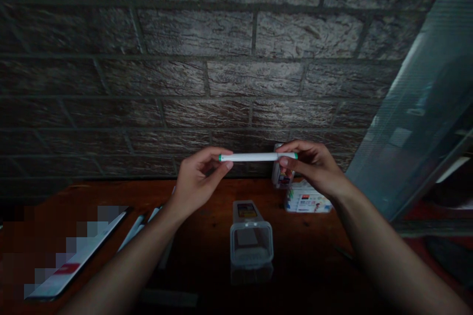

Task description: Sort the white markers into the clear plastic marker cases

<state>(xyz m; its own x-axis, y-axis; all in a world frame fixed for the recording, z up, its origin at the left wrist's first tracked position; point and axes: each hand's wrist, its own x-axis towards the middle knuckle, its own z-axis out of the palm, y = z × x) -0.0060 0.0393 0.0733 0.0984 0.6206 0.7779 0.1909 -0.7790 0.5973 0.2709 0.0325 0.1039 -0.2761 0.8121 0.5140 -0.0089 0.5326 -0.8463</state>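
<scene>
A white marker pen (254, 157) with green ends is held level in front of the wall, above the table. My left hand (201, 174) pinches its left end between thumb and fingers. On the other end, my right hand (314, 165) grips the marker near its green tip, and the cap seam shows beside the thumb. Below the marker, a clear plastic box (252, 246) lies on the table with its open end toward me and a dark label at its far end.
Behind my right hand stand a clear package (279, 177) and a white printed box (308, 199). Several pale pens (131, 231) lie left, beside a tablet-like device (84, 256), partly blurred out. A stone-block wall (229, 78) rises behind the wooden table (207, 226).
</scene>
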